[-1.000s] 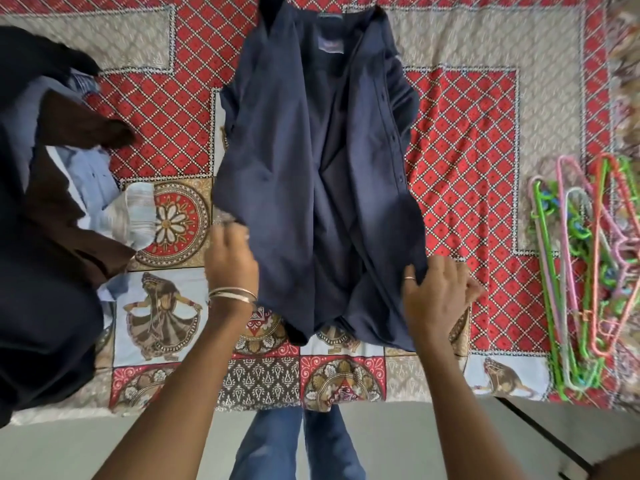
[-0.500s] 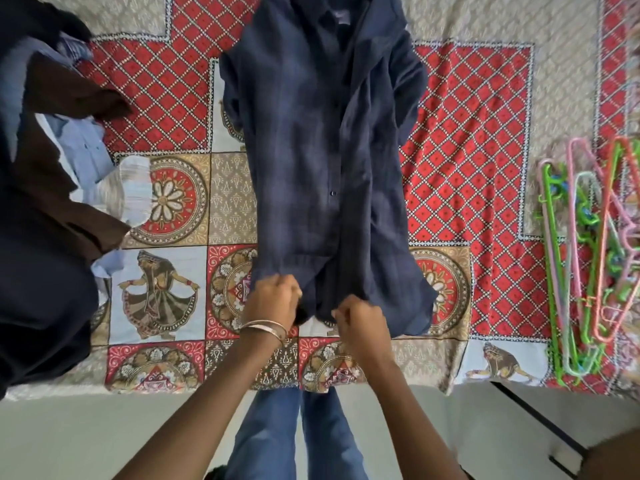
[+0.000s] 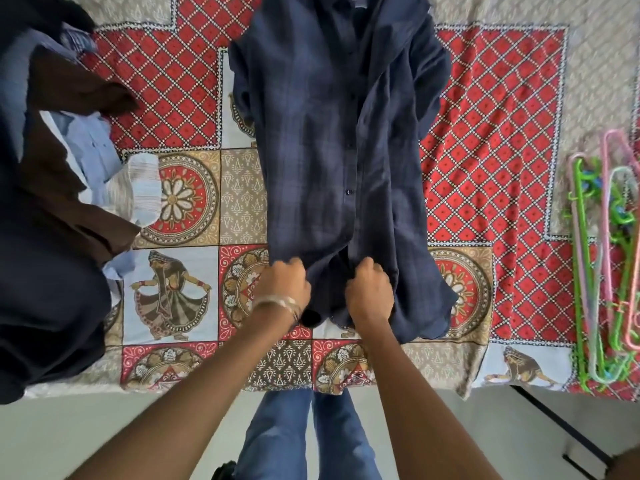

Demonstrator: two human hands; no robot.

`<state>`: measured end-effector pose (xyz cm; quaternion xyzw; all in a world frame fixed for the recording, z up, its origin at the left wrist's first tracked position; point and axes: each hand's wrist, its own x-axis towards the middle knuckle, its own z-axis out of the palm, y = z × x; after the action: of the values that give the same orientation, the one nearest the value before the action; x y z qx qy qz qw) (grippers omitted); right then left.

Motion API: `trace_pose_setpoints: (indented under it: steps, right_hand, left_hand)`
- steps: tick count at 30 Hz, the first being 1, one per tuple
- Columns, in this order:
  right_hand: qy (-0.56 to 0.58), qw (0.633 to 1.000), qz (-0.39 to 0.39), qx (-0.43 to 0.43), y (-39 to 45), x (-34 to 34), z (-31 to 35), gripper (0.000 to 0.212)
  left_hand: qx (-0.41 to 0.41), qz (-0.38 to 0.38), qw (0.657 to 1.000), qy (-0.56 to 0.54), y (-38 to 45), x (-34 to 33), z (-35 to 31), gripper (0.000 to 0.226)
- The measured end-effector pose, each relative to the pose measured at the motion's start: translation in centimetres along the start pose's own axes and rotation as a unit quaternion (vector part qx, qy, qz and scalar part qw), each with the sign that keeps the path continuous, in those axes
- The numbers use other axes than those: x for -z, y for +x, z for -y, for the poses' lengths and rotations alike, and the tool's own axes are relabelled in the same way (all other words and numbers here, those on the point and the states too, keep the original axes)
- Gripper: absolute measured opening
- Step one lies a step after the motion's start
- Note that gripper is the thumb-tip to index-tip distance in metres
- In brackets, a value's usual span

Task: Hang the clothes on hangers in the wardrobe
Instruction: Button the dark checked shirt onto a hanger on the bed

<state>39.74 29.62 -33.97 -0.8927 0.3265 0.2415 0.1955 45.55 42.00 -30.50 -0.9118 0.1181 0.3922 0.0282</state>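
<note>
Both the left hand [image 3: 285, 284] and right hand [image 3: 370, 289] have their fingers curled tight, gripping the hem of the navy shirt [image 3: 332, 140], which lies spread lengthwise on the patterned bedspread [image 3: 491, 140]; coloured hangers [image 3: 602, 258] lie well right

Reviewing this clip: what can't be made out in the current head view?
- Navy shirt: collar cut off by the top edge.
- Left hand and right hand: fingertips buried in the shirt hem.
- Hangers: tangled, partly past the right edge; count unclear.
- Clothes pile: overlapping, cropped at left.
- Wardrobe: not in view.
</note>
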Motion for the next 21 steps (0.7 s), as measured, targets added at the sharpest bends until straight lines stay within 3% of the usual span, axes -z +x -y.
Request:
trace_pose_setpoints:
  steps: [2,4,6,8,10,12,15,17,21]
  right_hand:
    - [0.14,0.987,-0.049,-0.064,-0.5,0.7,-0.9,0.018]
    - [0.248,0.958,-0.112,-0.091,-1.2,1.4,-1.9,0.016]
    - [0.28,0.943,-0.154,-0.091,-2.1,1.6,-3.1,0.018]
    - [0.299,0.93,-0.19,-0.102,-2.8,1.9,-5.0,0.018]
    - [0.313,0.926,-0.19,-0.094,-2.9,2.2,-6.5,0.018]
    - [0.279,0.949,-0.132,-0.066,-2.5,2.4,-7.9,0.011]
    - [0.171,0.985,0.004,0.017,-1.9,2.6,-8.1,0.012]
    - [0.173,0.979,0.093,0.049,-1.6,2.8,-7.4,0.02]
    - [0.335,0.923,0.19,-0.009,-1.3,2.1,-7.4,0.022]
  left_hand:
    - [-0.057,-0.003,0.997,-0.044,-3.4,-1.8,-1.6,0.031]
    - [-0.161,0.085,0.981,-0.068,-5.4,-3.7,-2.8,0.036]
    - [-0.21,0.15,0.964,-0.063,-5.4,-4.5,-3.0,0.03]
    - [-0.157,0.133,0.971,-0.125,-3.8,-4.7,-3.1,0.02]
    - [-0.054,0.026,0.963,-0.263,-1.8,-4.6,-2.8,0.014]
    - [0.016,-0.057,0.941,-0.333,0.2,-4.4,-3.2,0.012]
    - [0.059,-0.037,0.926,-0.37,2.2,-3.9,-3.7,0.019]
    - [0.056,-0.011,0.937,-0.346,3.0,-3.7,-3.8,0.025]
    - [0.037,-0.027,0.969,-0.244,3.0,-4.2,-5.3,0.018]
